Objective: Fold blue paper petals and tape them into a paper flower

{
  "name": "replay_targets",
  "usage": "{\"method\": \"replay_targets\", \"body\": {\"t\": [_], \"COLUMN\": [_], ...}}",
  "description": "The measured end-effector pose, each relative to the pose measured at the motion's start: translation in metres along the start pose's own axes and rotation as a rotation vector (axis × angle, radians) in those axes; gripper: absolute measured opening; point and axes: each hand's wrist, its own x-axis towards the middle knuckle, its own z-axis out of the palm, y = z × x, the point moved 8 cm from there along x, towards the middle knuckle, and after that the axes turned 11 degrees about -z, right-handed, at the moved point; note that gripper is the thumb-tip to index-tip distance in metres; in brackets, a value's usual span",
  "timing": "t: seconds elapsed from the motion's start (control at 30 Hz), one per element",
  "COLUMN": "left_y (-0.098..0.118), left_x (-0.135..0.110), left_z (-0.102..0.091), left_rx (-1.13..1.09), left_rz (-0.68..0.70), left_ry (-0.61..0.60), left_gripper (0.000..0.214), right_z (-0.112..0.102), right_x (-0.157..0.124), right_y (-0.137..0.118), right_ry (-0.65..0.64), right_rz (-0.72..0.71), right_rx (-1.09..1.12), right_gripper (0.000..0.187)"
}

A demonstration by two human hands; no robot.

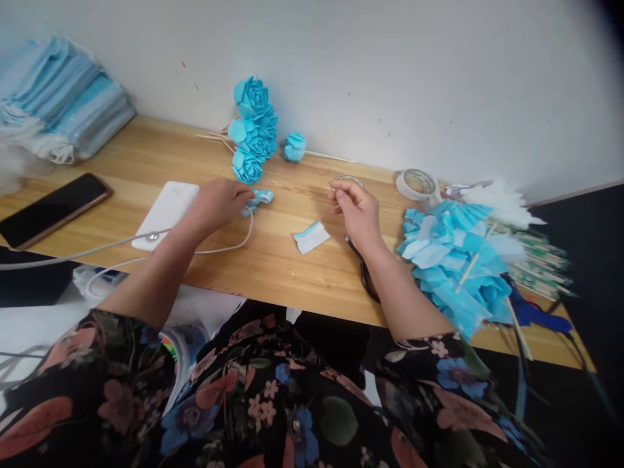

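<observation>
My left hand [219, 205] is closed over the table, its fingertips at a small crumpled blue-and-white piece of fabric [263, 195]. My right hand [359, 211] has its thumb and fingers drawn together in a pinch; what is between them, if anything, is too small to make out. Just behind those fingers lies a tape roll [351, 177], partly hidden. A small blue-and-white strip [311, 236] lies flat between my hands. Beyond them are a bunch of blue fabric roses [253, 136] on thin sticks and a single smaller blue flower [295, 147] on its stick.
At right are a white tape roll [416, 185], a heap of blue pieces [453, 260], green-and-white packets [543, 263] and a blue-handled tool [541, 316]. Dark scissors [366, 279] lie beside my right forearm. At left are a phone [56, 209], a white power bank [166, 211] with cable, and stacked face masks [73, 97].
</observation>
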Motion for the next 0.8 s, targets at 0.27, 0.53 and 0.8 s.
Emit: {"method": "replay_targets", "body": {"t": [0.27,0.53,0.8], "left_y": [-0.020,0.004,0.040], "left_x": [-0.017,-0.030,-0.014], "left_z": [-0.019,0.000,0.041], "left_rx": [0.100,0.360,0.617], "left_rz": [-0.116,0.152,0.118], "left_ry": [-0.004,-0.034,-0.094], "left_gripper": [0.016,0.075,0.045], "right_z": [0.002,0.004,0.002], "right_x": [0.000,-0.003,-0.004], "right_y": [-0.001,-0.003,-0.004], "right_ry": [-0.044,-0.071,-0.079], "right_rz": [-0.038,-0.070,-0.050], "right_rx": [-0.052,-0.099,-0.108], "right_gripper": [0.027,0.025,0.025]}}
